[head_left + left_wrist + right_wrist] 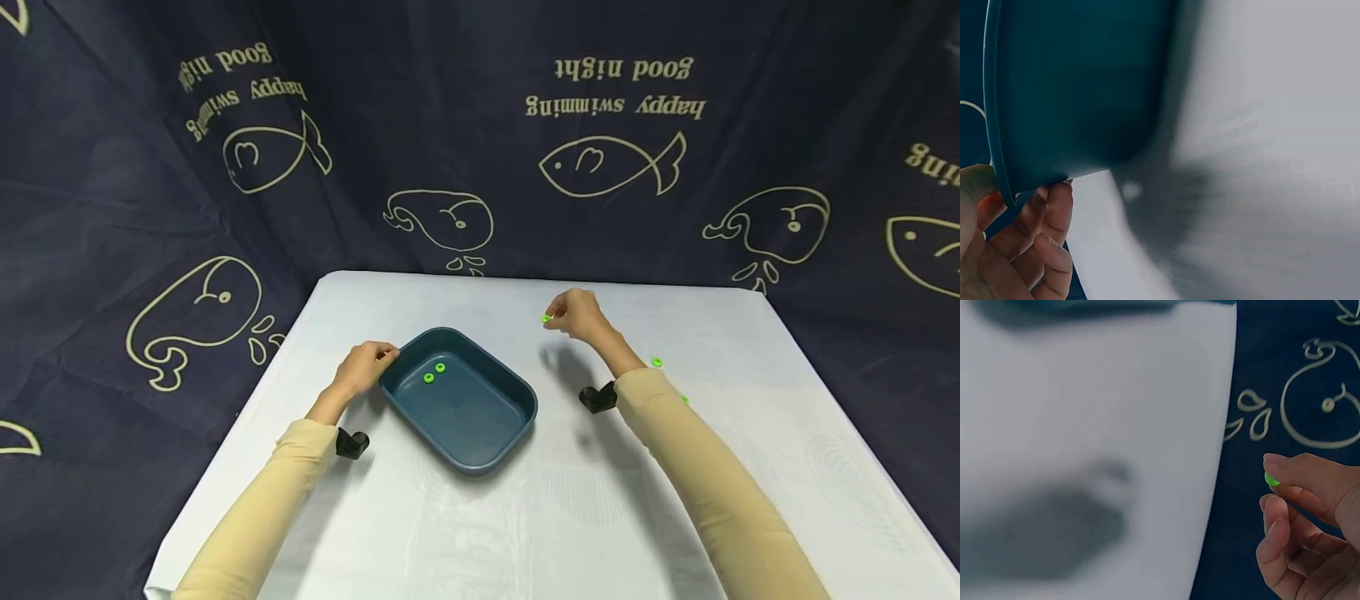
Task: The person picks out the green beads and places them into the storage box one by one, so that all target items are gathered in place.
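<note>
The left hand [362, 368] grips the bin [465, 421] at its left corner, fingers curled, while the right hand [577, 315] pinches a ring [546, 319] right of it and two rings [440, 367] lie inside.

L arm [262, 500] & R arm [712, 475] both reach fwd, sleeved to nr the wrists. L hand [362, 367] grips, thumb opp. bent fingers [1057, 206]. R hand [579, 315] is farther fwd, held in mid-air, thumb & index tips in a pinch, other fingers curled below. Hands well apart.
</note>
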`<state>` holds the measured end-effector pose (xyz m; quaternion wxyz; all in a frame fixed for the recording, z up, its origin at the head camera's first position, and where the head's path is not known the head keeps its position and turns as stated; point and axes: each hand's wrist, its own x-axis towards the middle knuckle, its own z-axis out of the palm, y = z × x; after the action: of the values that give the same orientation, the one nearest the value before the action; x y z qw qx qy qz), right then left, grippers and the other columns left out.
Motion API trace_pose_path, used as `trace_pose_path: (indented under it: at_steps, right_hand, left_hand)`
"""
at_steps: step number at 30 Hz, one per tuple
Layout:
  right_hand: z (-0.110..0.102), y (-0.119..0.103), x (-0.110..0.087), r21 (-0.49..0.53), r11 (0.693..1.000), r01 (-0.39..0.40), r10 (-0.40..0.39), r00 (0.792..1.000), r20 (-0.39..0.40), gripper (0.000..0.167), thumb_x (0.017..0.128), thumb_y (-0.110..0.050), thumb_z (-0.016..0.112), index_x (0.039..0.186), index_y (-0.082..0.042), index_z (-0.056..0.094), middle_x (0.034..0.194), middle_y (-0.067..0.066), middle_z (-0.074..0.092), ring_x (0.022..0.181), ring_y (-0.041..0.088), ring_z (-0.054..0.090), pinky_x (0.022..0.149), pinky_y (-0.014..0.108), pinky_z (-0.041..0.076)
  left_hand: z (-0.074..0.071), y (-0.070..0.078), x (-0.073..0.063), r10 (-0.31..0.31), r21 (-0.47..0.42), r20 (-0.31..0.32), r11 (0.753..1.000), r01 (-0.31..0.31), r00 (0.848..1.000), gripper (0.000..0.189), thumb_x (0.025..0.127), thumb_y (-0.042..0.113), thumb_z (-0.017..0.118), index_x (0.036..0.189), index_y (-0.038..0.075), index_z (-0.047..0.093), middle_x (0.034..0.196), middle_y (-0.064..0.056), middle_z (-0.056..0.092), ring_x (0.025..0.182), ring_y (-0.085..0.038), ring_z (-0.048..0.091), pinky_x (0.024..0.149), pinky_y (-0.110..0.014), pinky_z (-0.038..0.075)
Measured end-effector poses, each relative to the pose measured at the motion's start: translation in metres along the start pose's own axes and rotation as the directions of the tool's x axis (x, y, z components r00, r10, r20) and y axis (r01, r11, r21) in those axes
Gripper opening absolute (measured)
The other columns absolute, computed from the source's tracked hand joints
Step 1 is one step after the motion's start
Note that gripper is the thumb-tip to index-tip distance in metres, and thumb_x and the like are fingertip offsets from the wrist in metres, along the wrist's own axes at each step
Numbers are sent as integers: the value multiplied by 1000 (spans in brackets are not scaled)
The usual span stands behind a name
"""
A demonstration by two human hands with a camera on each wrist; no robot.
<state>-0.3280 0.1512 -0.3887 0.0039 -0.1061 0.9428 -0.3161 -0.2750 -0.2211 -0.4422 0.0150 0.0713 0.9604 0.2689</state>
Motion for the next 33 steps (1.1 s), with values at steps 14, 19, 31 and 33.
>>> trace_pose_path:
  at_steps: [14,19,31,33]
  right_hand:
    - [33,-73,17,65,988,139,-141,989,33,16,77,-10,76,91,-2,73,82,14,72,56,12,62,48,20,49]
    - [54,-89,17,106,986,127,-134,989,64,15,77,-10,77,90,-4,73,80,12,72,57,14,63,47,20,49]
    - [115,-106,10,241,962,129,-172,971,168,12,80,-7,73,91,-1,73,79,13,72,74,36,68,48,21,50]
    - [123,-106,9,240,962,130,-177,966,187,12,80,-6,72,91,-1,73,79,14,72,74,36,68,49,21,50]
  left_hand:
    - [1,0,-1,0,-1,-4,1000,0,1000,33,98,27,48,117,6,66,111,-18,67,94,-31,64,73,-43,49]
    - [0,1,-2,-1,-3,-4,1000,1,1000,33,98,26,48,117,5,65,113,-18,66,97,-32,63,74,-44,49]
    - [0,1,-2,-13,-7,-12,1000,13,1000,33,97,28,50,117,7,66,111,-17,67,91,-29,64,68,-40,48]
    - [0,1,-1,-12,-8,-12,1000,12,1000,33,97,28,50,117,8,66,112,-17,67,91,-29,64,68,-39,47]
